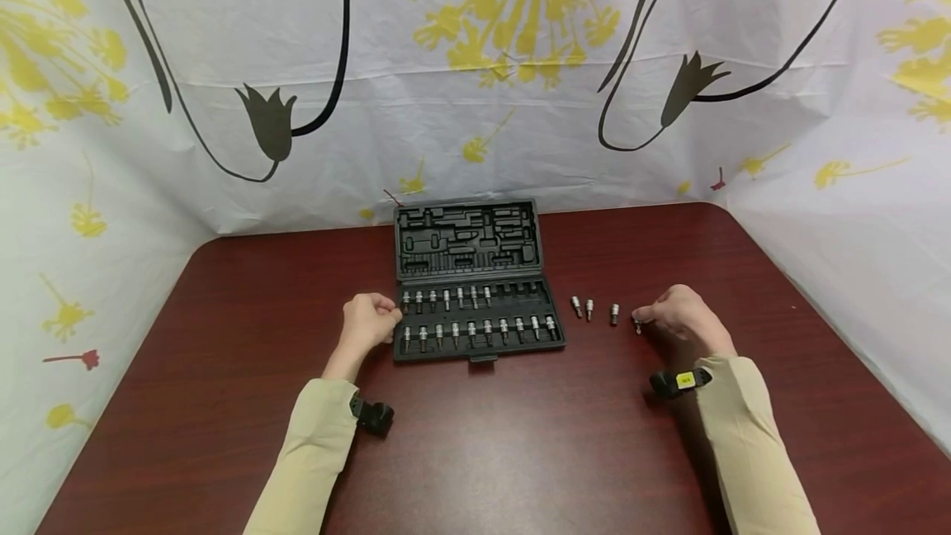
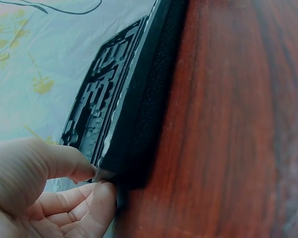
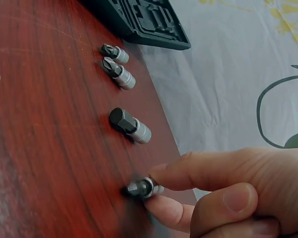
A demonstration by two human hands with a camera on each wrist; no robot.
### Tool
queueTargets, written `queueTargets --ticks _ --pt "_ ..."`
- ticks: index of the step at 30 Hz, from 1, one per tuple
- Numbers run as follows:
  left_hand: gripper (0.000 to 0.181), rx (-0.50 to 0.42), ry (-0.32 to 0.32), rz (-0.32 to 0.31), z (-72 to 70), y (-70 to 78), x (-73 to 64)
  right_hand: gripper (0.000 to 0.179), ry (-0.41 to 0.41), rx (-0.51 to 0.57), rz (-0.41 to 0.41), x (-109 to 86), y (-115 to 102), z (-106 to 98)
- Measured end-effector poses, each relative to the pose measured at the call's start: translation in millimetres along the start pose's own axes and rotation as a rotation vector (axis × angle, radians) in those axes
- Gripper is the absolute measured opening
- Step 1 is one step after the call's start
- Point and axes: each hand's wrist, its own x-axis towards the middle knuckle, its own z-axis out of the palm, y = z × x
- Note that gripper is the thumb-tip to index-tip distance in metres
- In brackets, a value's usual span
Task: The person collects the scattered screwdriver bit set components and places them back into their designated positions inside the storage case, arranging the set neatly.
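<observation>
A black bit socket case (image 1: 479,322) lies unfolded on the table, with two rows of silver bit sockets in its base and the lid (image 1: 468,239) tilted back. My left hand (image 1: 366,320) pinches the left edge of the case; thumb and forefinger meet at its corner in the left wrist view. Right of the case, my right hand (image 1: 679,319) holds a small bit socket (image 3: 145,188) between thumb and forefinger, at the tabletop. Three more lie in a line beside it: a thick hex bit socket (image 3: 130,125) and two with pointed tips, the nearer bit socket (image 3: 118,73) and the farther bit socket (image 3: 115,53).
The dark red wooden table (image 1: 475,452) has rounded far corners. A white cloth (image 1: 461,106) with yellow and grey flower prints hangs behind and at both sides. The upper row of the case has several unfilled slots (image 1: 520,289) at its right end.
</observation>
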Motion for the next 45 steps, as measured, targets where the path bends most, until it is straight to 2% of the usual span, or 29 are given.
queueTargets --ticks 8,17,22,29,33,40,45 --pt "0.012 0.019 -0.014 -0.022 -0.2 1.9 0.7 0.04 0.002 0.016 0.036 2.5 -3 3" --pt "0.012 0.027 -0.01 -0.015 0.7 1.2 1.2 0.033 -0.004 0.034 -0.002 6.0 -5 2" --pt "0.012 0.017 -0.015 -0.016 0.3 0.5 1.8 0.037 0.036 -0.016 -0.054 3.6 -15 1" --pt "0.011 0.0 -0.015 -0.002 0.0 -0.6 2.0 0.039 0.017 0.075 -0.088 4.6 -30 4" --pt "0.011 0.002 -0.016 -0.002 0.5 -0.6 1.8 0.041 0.036 0.078 -0.109 5.7 -39 10" --pt "0.011 0.006 -0.012 -0.019 0.9 0.3 2.0 0.04 0.046 0.044 -0.171 9.0 -58 18" --pt "0.011 0.008 -0.009 -0.01 1.3 -0.5 2.6 0.04 0.023 0.022 -0.167 13.7 -73 24"
